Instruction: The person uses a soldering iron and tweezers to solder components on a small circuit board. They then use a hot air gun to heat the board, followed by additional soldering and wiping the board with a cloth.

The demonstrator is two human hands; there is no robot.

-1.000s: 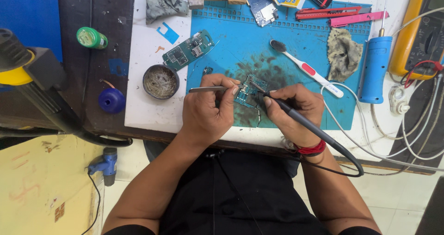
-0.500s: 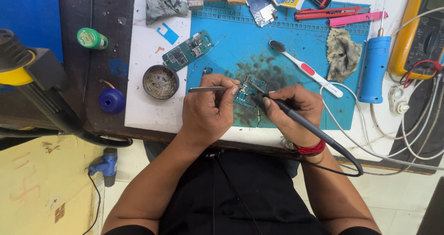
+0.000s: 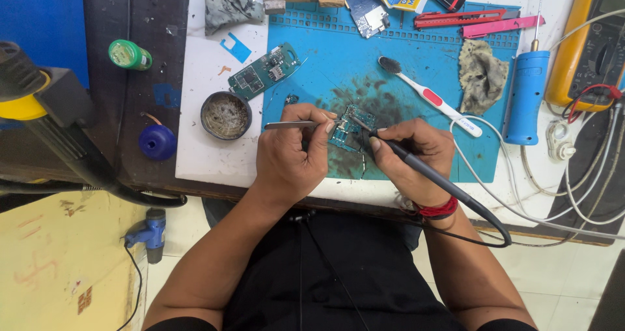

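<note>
The circuit board [image 3: 350, 128] lies on the mat [image 3: 416, 51], toothbrush [image 3: 430, 96] to its right.

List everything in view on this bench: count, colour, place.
circuit board: 1, green, mat centre, under both hands
tweezers: 1, silver, left hand
soldering iron: 1, black, right hand
mat: 1, blue, bench centre
second circuit board: 1, green, mat's left edge
toothbrush: 1, white and red, mat
round tin: 1, dark, left of mat
rag: 1, grey, mat right
cylinder tool: 1, blue, right of mat
left hand: gripping tweezers
right hand: gripping soldering iron
</note>
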